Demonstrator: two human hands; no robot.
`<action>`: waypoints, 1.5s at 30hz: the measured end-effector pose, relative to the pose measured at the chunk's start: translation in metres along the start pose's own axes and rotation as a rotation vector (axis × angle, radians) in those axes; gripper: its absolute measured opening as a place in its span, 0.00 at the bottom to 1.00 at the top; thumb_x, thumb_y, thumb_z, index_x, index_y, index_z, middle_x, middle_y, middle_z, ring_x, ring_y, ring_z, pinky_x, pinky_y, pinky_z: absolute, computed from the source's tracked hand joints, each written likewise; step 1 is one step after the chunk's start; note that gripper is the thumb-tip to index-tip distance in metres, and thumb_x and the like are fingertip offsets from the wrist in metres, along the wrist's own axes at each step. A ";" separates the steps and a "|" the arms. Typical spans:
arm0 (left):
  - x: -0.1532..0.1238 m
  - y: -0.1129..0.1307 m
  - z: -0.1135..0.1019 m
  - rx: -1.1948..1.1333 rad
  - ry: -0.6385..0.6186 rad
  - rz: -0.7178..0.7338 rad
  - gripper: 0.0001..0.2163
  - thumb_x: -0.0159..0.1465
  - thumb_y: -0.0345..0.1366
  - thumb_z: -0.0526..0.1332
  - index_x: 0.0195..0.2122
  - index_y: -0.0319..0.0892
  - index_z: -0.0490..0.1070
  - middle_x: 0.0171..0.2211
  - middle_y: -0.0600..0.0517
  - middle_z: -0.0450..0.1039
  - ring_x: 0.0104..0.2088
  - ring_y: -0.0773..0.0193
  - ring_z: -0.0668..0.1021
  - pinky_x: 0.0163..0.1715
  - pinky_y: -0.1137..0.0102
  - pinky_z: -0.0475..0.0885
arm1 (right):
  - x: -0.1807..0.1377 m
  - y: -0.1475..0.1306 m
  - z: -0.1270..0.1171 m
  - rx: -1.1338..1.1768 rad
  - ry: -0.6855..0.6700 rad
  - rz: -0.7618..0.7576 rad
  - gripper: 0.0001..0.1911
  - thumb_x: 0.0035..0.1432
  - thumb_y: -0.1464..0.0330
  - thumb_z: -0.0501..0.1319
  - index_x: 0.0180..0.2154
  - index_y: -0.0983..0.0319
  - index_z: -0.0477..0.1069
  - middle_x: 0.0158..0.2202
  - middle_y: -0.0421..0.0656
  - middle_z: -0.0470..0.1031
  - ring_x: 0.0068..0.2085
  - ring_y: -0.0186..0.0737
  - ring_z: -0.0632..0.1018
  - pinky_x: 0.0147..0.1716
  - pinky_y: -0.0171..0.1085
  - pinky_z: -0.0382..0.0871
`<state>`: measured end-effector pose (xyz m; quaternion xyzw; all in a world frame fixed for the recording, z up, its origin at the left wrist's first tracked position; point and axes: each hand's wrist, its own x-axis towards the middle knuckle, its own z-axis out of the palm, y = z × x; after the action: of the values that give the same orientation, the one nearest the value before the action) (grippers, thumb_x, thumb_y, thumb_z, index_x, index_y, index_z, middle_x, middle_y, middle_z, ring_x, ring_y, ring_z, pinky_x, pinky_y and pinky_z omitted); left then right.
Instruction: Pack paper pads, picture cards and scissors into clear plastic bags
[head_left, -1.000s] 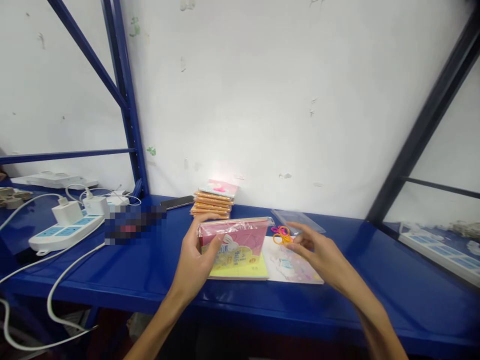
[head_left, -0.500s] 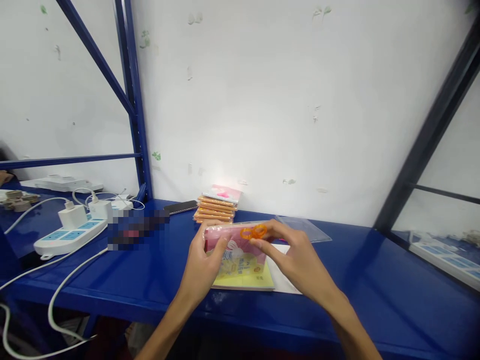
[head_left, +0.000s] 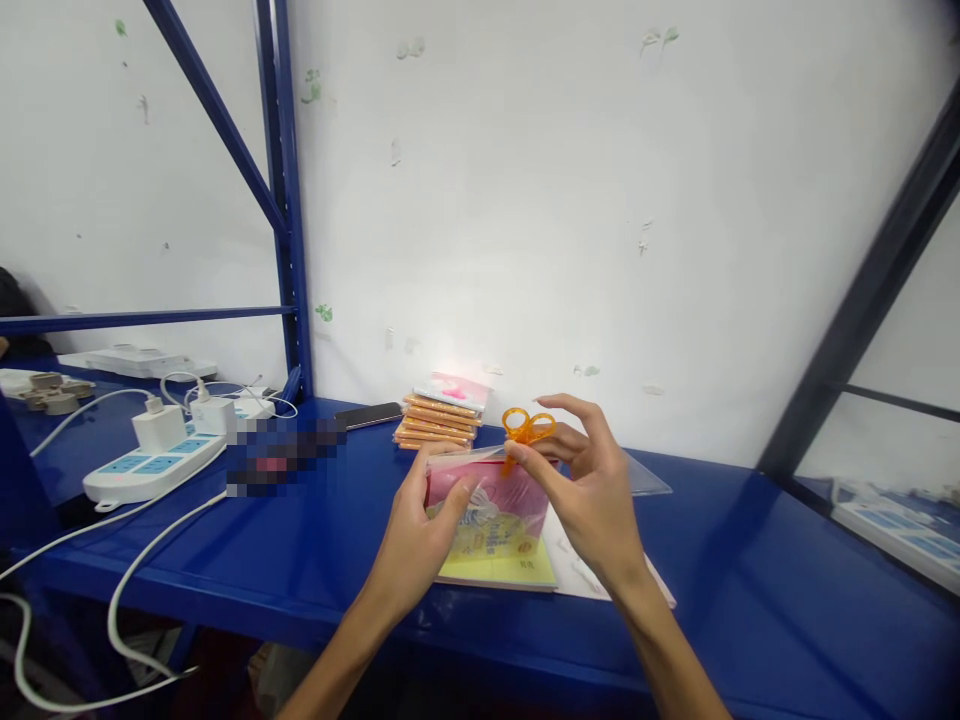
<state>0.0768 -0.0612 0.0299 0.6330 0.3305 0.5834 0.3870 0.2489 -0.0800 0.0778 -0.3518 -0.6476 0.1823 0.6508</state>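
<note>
At the clear pouch (head_left: 525, 508), clamped by left hand (head_left: 424, 530), right hand (head_left: 589, 490) pinches orange scissors (head_left: 527, 432); tilting these could snag the pouch.

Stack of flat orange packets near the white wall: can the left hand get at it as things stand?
Likely not while occupied: the left hand grips a pink-and-clear plastic sleeve. Once freed, probably yes; the stack stands just beyond it, seemingly unblocked.

On the table (head_left: 750, 560), packets (head_left: 439, 420) lie stacked behind the pouch (head_left: 517, 500), right of the phone (head_left: 369, 415) and power strip (head_left: 154, 466).
</note>
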 end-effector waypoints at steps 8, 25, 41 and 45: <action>-0.001 0.000 -0.001 0.035 0.015 0.044 0.13 0.69 0.43 0.61 0.50 0.43 0.69 0.50 0.47 0.76 0.50 0.54 0.78 0.51 0.63 0.71 | -0.010 -0.006 -0.001 -0.193 -0.021 -0.021 0.05 0.65 0.64 0.66 0.43 0.56 0.75 0.40 0.41 0.83 0.42 0.44 0.83 0.44 0.40 0.73; 0.000 -0.004 -0.001 0.034 0.030 0.045 0.12 0.69 0.43 0.61 0.49 0.43 0.70 0.49 0.46 0.77 0.51 0.53 0.78 0.50 0.64 0.72 | -0.025 -0.012 -0.011 -0.337 -0.066 0.187 0.15 0.68 0.54 0.58 0.38 0.57 0.75 0.29 0.40 0.79 0.26 0.39 0.74 0.21 0.34 0.64; 0.001 0.001 -0.003 0.000 -0.006 0.109 0.11 0.69 0.40 0.61 0.49 0.42 0.71 0.48 0.47 0.76 0.50 0.54 0.77 0.52 0.65 0.70 | -0.022 -0.011 -0.016 -0.575 -0.300 -0.100 0.13 0.71 0.61 0.57 0.46 0.53 0.80 0.47 0.41 0.82 0.37 0.42 0.80 0.29 0.38 0.71; 0.001 -0.002 -0.006 -0.081 -0.050 0.077 0.12 0.67 0.38 0.62 0.50 0.42 0.70 0.49 0.46 0.76 0.50 0.53 0.77 0.50 0.65 0.71 | -0.024 -0.004 -0.030 -0.626 0.022 -0.163 0.11 0.66 0.58 0.63 0.47 0.54 0.78 0.44 0.45 0.78 0.28 0.37 0.74 0.28 0.38 0.71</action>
<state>0.0707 -0.0591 0.0285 0.6436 0.2723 0.5946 0.3976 0.2750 -0.1062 0.0656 -0.4839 -0.6910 -0.0821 0.5306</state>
